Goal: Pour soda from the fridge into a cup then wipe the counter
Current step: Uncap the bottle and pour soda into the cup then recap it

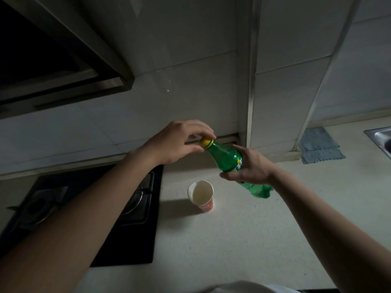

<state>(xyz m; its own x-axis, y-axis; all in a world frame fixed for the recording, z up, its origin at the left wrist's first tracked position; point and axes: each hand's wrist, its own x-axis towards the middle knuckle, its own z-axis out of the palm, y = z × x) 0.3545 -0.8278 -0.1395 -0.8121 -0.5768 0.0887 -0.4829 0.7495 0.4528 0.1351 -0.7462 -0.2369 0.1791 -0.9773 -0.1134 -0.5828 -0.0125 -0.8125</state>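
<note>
A green soda bottle (225, 158) with a yellow cap (206, 142) is held tilted above the counter, its neck pointing up and left. My right hand (249, 168) grips the bottle round its middle. My left hand (177, 142) pinches the yellow cap with its fingertips. Below the bottle a paper cup (201, 195) with a red outside and a white inside stands upright on the pale counter (243, 240). A folded blue-grey cloth (320, 144) lies on the counter at the back right, against the wall.
A black gas hob (118, 210) with steel burners fills the left side of the counter. A range hood (63, 66) hangs above it. A steel sink corner (380, 138) shows at the far right. A tiled column (275, 81) juts out from the wall behind.
</note>
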